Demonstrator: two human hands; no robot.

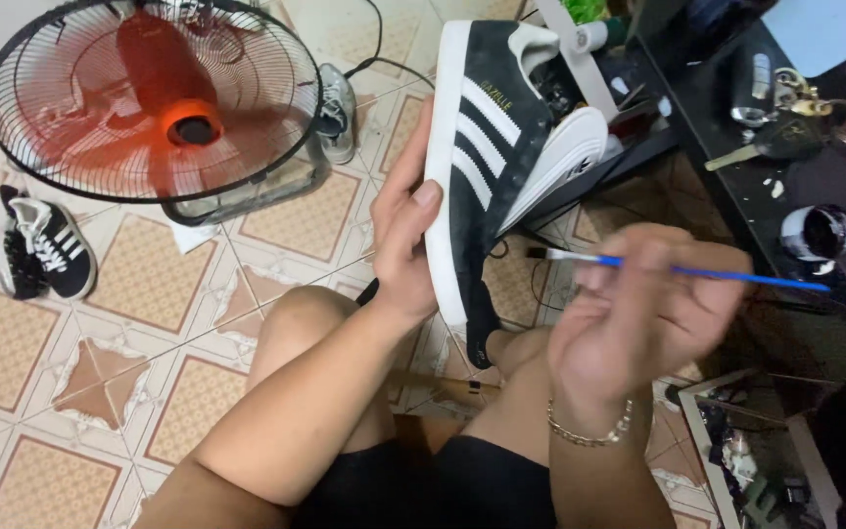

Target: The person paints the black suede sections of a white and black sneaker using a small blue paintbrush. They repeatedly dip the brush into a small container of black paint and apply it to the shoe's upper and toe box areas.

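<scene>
My left hand (405,230) grips a black suede sneaker (487,147) with three white stripes and a white sole, held upright with the toe up and the heel down by my knee. My right hand (638,304), with a chain bracelet at the wrist, holds a thin blue-handled paintbrush (707,273). Its dark bristle tip points left, close to the shoe's side. The hand is blurred. Both knees show below the shoe.
A running floor fan (154,103) with orange blades stands at the upper left on the tiled floor. Two small sneakers (36,245) lie at the left, another one (337,110) behind the fan. A black table (785,186) at the right carries keys and a small open paint jar (818,233).
</scene>
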